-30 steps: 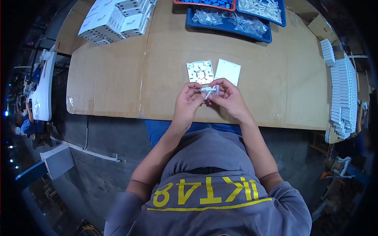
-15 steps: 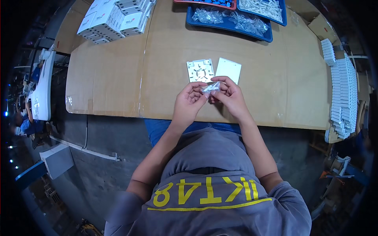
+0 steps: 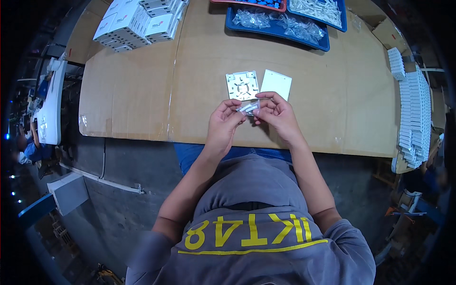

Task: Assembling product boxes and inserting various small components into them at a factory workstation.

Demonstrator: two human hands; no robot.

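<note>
Head | left hand [image 3: 227, 119], right hand [image 3: 275, 114] pinch clear bag [image 3: 248, 108]

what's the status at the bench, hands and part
Left hand and right hand both pinching small clear bag. White base and cover just beyond. Nothing blocking.

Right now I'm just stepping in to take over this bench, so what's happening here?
A person in a grey hoodie holds a small clear plastic bag between the left hand and the right hand, just above the cardboard-covered table. Just beyond the hands lie a white square base plate and a plain white cover plate, side by side. Blue trays of bagged parts sit at the far edge, white boxes to the far left.
</note>
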